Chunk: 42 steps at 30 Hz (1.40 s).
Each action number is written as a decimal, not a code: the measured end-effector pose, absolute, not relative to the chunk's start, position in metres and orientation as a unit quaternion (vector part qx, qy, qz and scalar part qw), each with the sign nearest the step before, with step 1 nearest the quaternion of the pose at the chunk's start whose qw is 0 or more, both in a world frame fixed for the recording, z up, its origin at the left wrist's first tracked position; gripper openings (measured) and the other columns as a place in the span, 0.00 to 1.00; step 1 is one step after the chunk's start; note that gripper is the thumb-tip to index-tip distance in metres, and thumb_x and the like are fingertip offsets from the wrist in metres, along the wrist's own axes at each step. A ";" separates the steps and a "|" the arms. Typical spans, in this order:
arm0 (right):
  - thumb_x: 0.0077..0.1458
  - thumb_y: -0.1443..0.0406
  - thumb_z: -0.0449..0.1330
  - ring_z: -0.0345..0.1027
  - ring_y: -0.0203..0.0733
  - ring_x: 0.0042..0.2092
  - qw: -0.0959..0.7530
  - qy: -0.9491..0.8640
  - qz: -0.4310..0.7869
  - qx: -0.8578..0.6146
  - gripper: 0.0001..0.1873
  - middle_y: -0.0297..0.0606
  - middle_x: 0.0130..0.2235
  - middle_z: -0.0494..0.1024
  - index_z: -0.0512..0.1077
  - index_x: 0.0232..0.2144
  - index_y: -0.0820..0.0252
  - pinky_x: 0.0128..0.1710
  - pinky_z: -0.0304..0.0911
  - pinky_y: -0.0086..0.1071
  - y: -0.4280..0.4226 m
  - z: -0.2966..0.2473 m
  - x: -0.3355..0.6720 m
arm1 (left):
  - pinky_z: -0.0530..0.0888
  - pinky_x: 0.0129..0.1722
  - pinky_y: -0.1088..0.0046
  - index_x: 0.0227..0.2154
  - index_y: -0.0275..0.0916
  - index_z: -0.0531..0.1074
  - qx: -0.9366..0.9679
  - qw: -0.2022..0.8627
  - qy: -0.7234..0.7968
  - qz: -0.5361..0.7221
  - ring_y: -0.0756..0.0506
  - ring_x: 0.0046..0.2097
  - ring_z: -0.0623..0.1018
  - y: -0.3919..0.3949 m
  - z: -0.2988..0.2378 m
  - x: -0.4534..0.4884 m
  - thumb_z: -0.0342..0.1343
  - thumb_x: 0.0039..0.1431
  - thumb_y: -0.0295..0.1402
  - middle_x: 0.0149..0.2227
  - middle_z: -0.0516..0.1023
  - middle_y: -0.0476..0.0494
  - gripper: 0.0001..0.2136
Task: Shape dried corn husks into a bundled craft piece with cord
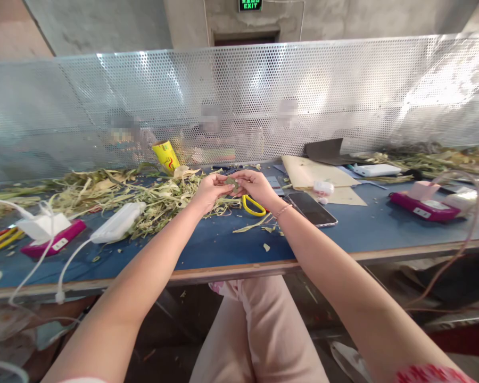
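Between my fingertips is a small grey-green dried leaf (pixel 231 184), held above the blue tabletop. My left hand (pixel 212 190) pinches its left side, and my right hand (pixel 254 185) grips it from the right, so both hands are closed on it. A heap of dried stalks and leaves (pixel 170 199) lies to the left of and behind my left hand. Under my right hand, scissors with yellow handles (pixel 254 206) rest on the table, their blades mostly hidden. Leaf scraps (pixel 266 247) are scattered nearer the front edge.
A black phone (pixel 312 208) lies right of my right wrist, beside brown paper sheets (pixel 317 175) and a small white container (pixel 323 188). A white power bank (pixel 118 222) and magenta power sockets (pixel 56 238) with cables sit left. A yellow can (pixel 166 156) leans near the perforated metal screen (pixel 247 96).
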State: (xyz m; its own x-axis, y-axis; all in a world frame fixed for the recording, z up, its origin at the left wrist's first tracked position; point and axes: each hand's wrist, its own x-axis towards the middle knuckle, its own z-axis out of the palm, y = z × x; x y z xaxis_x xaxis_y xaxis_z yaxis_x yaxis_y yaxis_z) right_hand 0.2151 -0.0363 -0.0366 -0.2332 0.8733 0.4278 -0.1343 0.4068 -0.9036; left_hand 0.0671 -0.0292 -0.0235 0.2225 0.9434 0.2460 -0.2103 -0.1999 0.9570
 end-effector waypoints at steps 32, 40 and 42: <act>0.39 0.65 0.63 0.69 0.33 0.26 0.580 -0.621 0.429 -0.305 0.14 0.31 0.23 0.75 0.74 0.33 0.61 0.30 0.68 0.30 -0.035 -0.039 0.217 | 0.73 0.29 0.79 0.26 0.31 0.69 0.493 0.635 0.280 0.525 0.54 0.26 0.76 -0.022 -0.028 0.062 0.60 0.40 0.17 0.23 0.76 0.49 0.09; 0.41 0.65 0.63 0.70 0.38 0.39 0.605 -0.678 0.290 -0.302 0.09 0.36 0.35 0.78 0.77 0.30 0.55 0.44 0.65 0.37 -0.034 -0.041 0.220 | 0.75 0.31 0.77 0.26 0.32 0.68 0.483 0.630 0.277 0.541 0.53 0.27 0.76 -0.025 -0.027 0.065 0.59 0.41 0.16 0.23 0.74 0.50 0.10; 0.42 0.65 0.62 0.70 0.38 0.40 0.600 -0.684 0.290 -0.297 0.09 0.35 0.36 0.78 0.77 0.31 0.54 0.46 0.64 0.38 -0.033 -0.040 0.221 | 0.75 0.34 0.75 0.27 0.32 0.67 0.473 0.635 0.276 0.545 0.52 0.28 0.77 -0.026 -0.027 0.067 0.59 0.42 0.15 0.24 0.75 0.50 0.10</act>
